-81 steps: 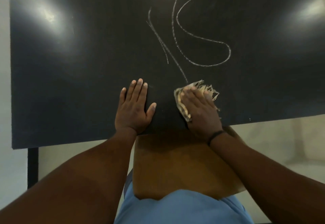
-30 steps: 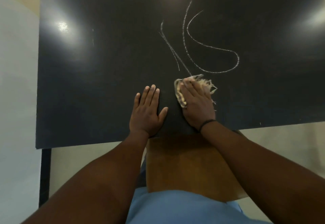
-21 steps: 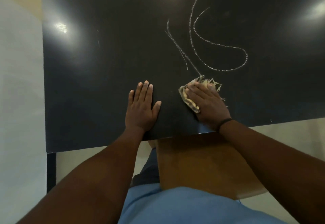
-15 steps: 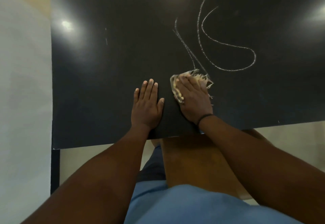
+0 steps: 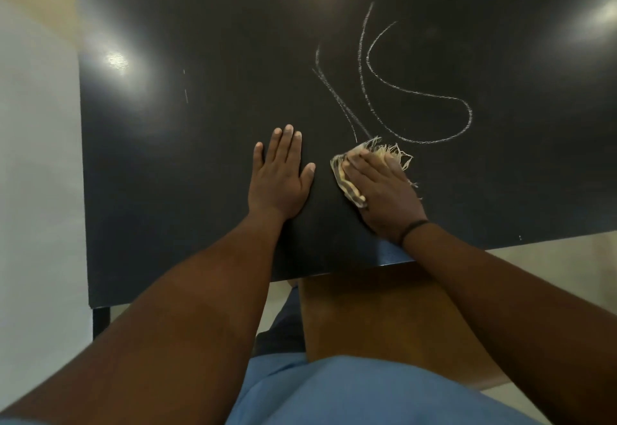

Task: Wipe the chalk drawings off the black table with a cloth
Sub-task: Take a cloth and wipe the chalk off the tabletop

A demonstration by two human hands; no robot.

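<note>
The black table (image 5: pixel 173 164) fills the upper view. White chalk drawings (image 5: pixel 417 94) lie right of its middle: a long curved loop and a few straight strokes running down toward me. A frayed beige cloth (image 5: pixel 347 184) lies on the table at the lower ends of those strokes. My right hand (image 5: pixel 384 191) presses flat on the cloth with straight fingers and covers most of it. My left hand (image 5: pixel 280 177) rests flat on the bare table just left of the cloth, fingers together.
A brown wooden seat (image 5: pixel 377 318) stands under the table's near edge, between my arms. Two short faint chalk marks (image 5: pixel 185 90) sit on the table's left part. A black table leg (image 5: pixel 100 321) shows at the lower left. Pale floor surrounds the table.
My right hand has slid the cloth left and right over the lower ends of the straight strokes, which are now shorter. My left hand stayed flat. The view shifted with my head.
</note>
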